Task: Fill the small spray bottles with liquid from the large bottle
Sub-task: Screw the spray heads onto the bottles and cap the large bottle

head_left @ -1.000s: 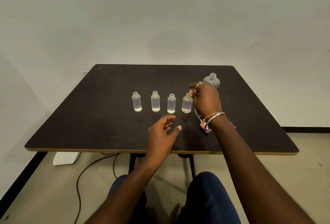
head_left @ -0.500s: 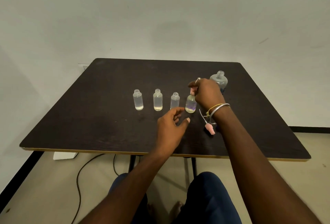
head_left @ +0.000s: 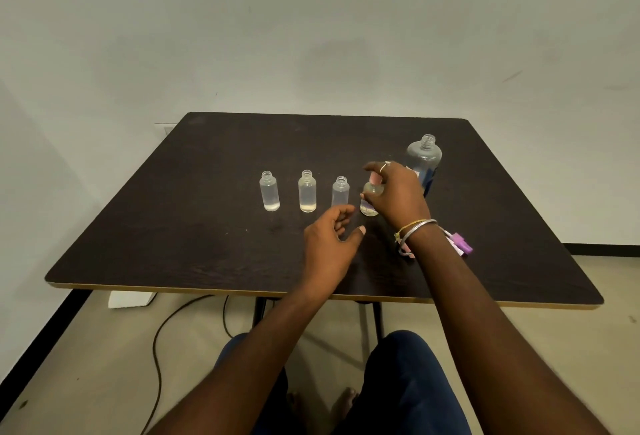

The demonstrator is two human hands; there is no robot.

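Observation:
Several small clear bottles stand in a row on the dark table (head_left: 194, 226); the three at the left (head_left: 269, 192), (head_left: 307, 192), (head_left: 340, 191) have open necks and a little liquid at the bottom. My right hand (head_left: 398, 195) pinches a pink spray cap (head_left: 375, 178) on top of the rightmost small bottle (head_left: 368, 204). Just in front of the row, my left hand (head_left: 329, 240) hovers with fingers loosely curled and holds nothing. The large clear bottle (head_left: 424, 162), uncapped, stands upright behind my right hand.
Pink and purple spray caps (head_left: 462, 245) with thin tubes lie on the table by my right wrist. A cable (head_left: 162, 337) and a white block (head_left: 130, 298) lie on the floor under the table's near edge. My knees are below it.
My left hand has moved forward toward the row of bottles. My right hand has stayed on the cap of the rightmost small bottle. The camera has tilted, which shifts the view.

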